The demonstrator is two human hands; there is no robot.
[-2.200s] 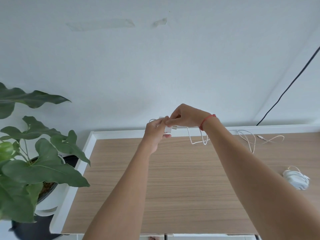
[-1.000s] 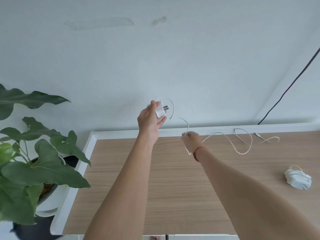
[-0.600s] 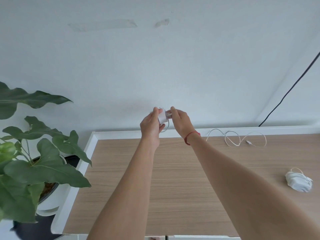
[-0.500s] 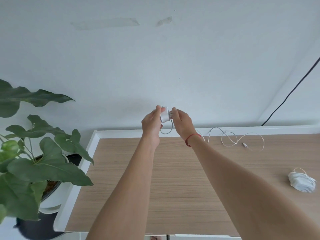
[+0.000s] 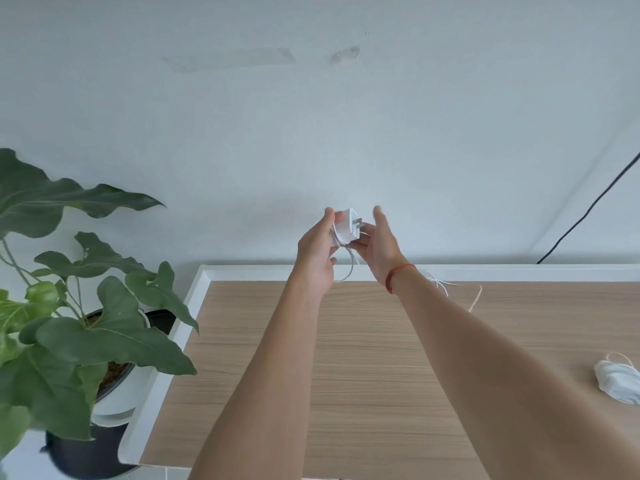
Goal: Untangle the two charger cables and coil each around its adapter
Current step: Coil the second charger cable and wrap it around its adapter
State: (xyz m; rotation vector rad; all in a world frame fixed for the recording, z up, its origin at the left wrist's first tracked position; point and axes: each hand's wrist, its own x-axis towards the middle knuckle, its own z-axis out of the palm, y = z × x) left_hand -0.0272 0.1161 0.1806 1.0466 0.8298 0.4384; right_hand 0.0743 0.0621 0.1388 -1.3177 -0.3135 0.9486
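Left hand (image 5: 317, 252) gripping adapter (image 5: 344, 227), right hand (image 5: 378, 249) beside it, fingers (image 5: 380, 218) straight

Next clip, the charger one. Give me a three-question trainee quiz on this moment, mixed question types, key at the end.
1. True or false: neither the left hand nor the right hand touches the wound charger bundle lying on the table.
2. The white adapter is gripped by: A) the left hand B) the right hand alone C) nothing, it lies on the table.
3. Fill in: the potted plant stands off the table's ___ end.
Key: 1 true; 2 A; 3 left.
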